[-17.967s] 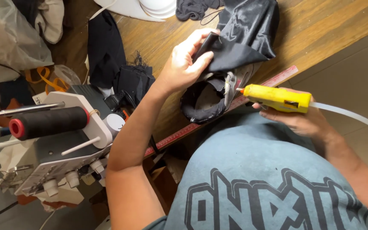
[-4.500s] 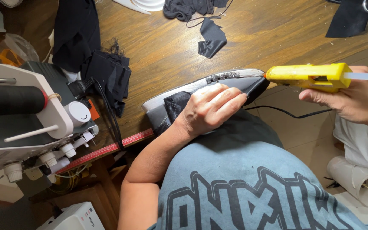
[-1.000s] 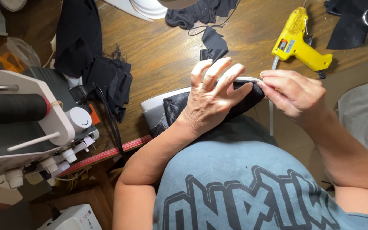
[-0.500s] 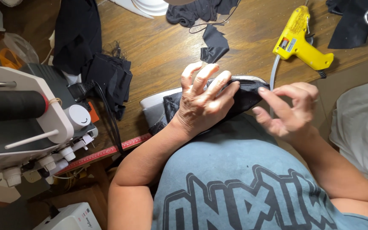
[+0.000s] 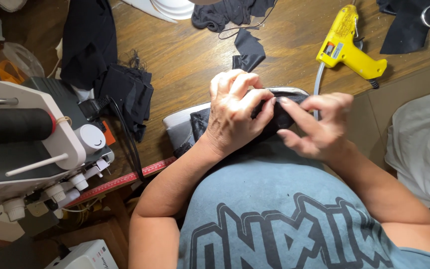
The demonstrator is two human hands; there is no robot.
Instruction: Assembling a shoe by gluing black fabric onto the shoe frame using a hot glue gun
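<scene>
Wooden table (image 5: 185, 65) bearing a sewing machine (image 5: 31, 149) at left. At its near edge, a shoe (image 5: 185, 127) with black cloth, left hand (image 5: 232, 117) pressed flat over it, right hand (image 5: 319, 129) pinching the cloth's end. Yellow glue gun (image 5: 347, 45) lies beyond, untouched.

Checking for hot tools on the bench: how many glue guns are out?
1. The yellow glue gun lies on the wooden table beyond the right hand, untouched. Others may be hidden under the black fabric pieces.
</scene>
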